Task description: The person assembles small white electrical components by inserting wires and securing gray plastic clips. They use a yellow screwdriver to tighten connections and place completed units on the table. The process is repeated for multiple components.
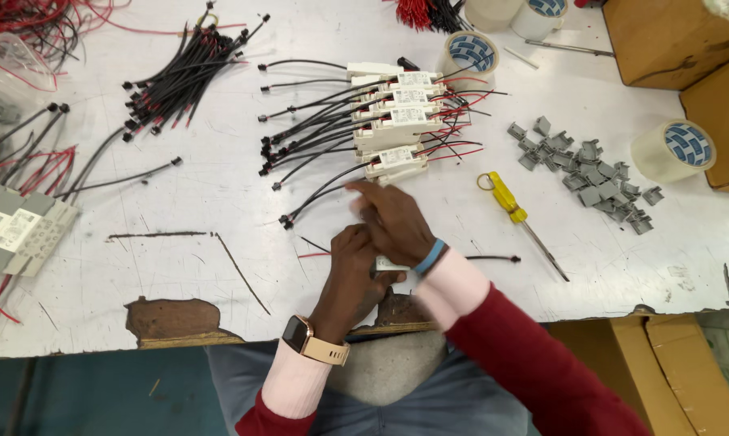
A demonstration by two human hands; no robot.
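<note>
Both hands work one small white plastic driver box [390, 265] near the white worktop [219, 202] edge; the left hand [355, 270] clenches it, the right hand [392, 222] seemingly pinches it, blurred; next, careful placing beside the finished stack of wired white boxes [401, 121]

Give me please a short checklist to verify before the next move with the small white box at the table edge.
1. White box held: ok, the left hand grips it and the right hand lies over it.
2. Wires on this box: cannot tell, the hands hide it.
3. Screwdriver close by: ok, it lies on the table right of the hands.
4. Grey clips in supply: ok, a loose pile lies beyond the screwdriver.
5. Finished boxes out of the way: ok, stacked further back, apart from the hands.
6. Loose black cables: ok, bundled at far left.
</note>
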